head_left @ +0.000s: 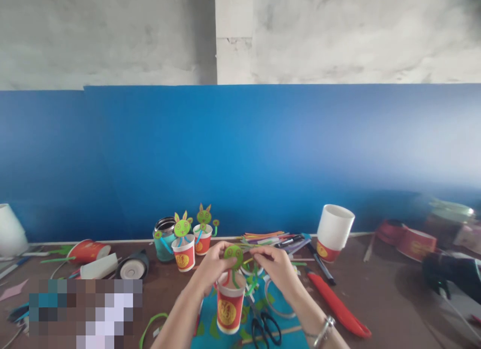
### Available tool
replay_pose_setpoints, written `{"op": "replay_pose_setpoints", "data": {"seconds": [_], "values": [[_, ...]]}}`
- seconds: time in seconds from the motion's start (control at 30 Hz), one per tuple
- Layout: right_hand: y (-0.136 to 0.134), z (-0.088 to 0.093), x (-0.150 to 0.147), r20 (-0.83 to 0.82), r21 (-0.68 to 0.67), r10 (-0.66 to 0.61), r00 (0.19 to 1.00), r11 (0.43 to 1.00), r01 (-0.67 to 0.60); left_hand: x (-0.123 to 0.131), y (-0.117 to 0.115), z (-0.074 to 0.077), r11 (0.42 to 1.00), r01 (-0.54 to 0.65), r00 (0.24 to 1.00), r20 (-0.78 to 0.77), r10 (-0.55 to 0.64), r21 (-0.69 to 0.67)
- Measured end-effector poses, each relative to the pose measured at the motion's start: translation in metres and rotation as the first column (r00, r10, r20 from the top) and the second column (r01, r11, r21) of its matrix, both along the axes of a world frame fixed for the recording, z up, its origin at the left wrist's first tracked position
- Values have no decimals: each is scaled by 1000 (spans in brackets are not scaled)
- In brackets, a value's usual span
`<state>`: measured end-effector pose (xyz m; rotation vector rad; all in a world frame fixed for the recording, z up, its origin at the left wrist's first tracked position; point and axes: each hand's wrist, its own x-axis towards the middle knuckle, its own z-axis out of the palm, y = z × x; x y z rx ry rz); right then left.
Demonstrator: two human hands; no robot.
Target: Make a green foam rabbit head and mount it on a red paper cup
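In the middle foreground, my left hand (214, 269) pinches a round green paper face (233, 253) by its edge. The face sits above a red paper cup (228, 314) with a gold emblem, and green strips run down from it into the cup. To the right, my right hand (276, 266) is closed at the fingertips close to the face; whatever lies in them is too small to name. Beneath both hands lies a blue sheet (206, 333) with green scraps, black-handled scissors (266, 330) and a clear ring like a tape roll (271, 301).
Two finished-looking cup figures (183, 253) with green eared faces stand behind left, beside a teal flask (164, 243). Stacked white-and-red cups (335, 233), a red cutter-like tool (338, 304) and a black marker (321, 264) are on the right. Pens and colored strips (270, 237) lie behind.
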<state>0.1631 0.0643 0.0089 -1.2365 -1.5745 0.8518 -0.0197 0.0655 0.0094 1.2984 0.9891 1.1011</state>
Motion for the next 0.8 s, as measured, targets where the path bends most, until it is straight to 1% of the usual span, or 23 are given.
{"op": "replay_pose_setpoints", "data": {"seconds": [0.2,0.37,0.47,0.57,0.63,0.7,0.73,0.8], "values": [[2,-4,-1,-221,-24,12,975,1000,-18,-2,5,-6,1000,-25,995,-91,26,19],[-3,3,-3,-245,-15,2,969,1000,-5,-9,9,-10,996,-85,969,-231,92,37],[-6,6,-4,-257,-27,0,966,1000,-7,-15,13,-15,988,-140,926,-345,156,70],[-9,7,-5,-236,-60,32,971,997,-47,-18,14,-17,968,-211,875,-416,248,134],[-10,7,-6,-207,-79,57,977,994,-75,-16,12,-16,947,-248,848,-427,314,206],[-10,7,-5,-182,-84,70,981,993,-86,-9,6,-10,925,-251,839,-413,355,286],[-10,7,-5,-174,-83,72,982,993,-88,-5,3,-6,918,-234,845,-400,356,321],[-9,6,-5,-176,-79,81,981,992,-96,6,-5,3,918,-170,875,-373,308,358]]}}
